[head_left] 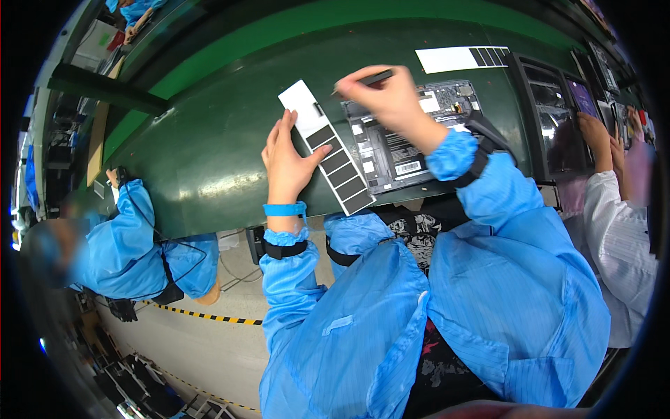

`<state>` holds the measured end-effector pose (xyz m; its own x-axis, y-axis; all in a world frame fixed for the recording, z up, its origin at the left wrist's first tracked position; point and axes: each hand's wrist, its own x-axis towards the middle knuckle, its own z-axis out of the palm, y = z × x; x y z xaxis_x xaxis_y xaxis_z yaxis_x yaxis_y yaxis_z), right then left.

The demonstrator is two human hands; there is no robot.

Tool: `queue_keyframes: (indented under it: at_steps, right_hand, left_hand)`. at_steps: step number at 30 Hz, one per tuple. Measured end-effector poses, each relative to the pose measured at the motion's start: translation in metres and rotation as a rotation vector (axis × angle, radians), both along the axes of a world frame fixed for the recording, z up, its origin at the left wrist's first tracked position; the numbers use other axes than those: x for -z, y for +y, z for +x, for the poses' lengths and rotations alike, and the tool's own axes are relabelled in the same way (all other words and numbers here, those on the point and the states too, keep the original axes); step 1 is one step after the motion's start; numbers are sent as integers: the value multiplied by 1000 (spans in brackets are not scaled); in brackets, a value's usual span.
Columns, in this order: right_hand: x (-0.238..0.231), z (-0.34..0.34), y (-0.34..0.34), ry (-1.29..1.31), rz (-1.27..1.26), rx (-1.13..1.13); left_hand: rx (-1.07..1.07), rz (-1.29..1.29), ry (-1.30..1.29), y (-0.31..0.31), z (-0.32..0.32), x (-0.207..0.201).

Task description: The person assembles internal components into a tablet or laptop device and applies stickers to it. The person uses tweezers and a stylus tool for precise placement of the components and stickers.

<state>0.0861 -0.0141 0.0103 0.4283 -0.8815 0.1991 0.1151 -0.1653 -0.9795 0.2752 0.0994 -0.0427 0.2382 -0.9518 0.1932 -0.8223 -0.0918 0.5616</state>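
Note:
My left hand [285, 155] holds a white backing sheet of black rectangular stickers [340, 170], its thumb across the stickers and its fingers along the left edge. A small black piece [318, 109] sits at the right edge of the sheet's bare white part. Slightly blurred, my right hand [388, 98] is raised over an opened laptop base [398, 157] and closed round a slim dark tool [377, 78]. The tool's thin tip points left, toward the sheet and apart from it; its exact kind is unclear. Battery and circuit parts show in the base, partly covered by my right arm.
Another white sticker sheet [447, 60] lies farther back on the green table [209, 153]. Black frames or trays [551, 112] stand at the right, near a co-worker's hands [597, 140]. At the left a person in a blue smock [115, 244] sits by the table.

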Motion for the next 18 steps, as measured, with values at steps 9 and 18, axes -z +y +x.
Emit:
queue_keyframes:
  at_steps: [9, 18]
  right_hand:
    - [-8, -111, -5, 63, 296, 230]
    - [21, -91, 6, 73, 326, 155]
  left_hand:
    - [288, -152, 16, -11, -61, -37]
    - [238, -45, -134, -11, -106, -19]
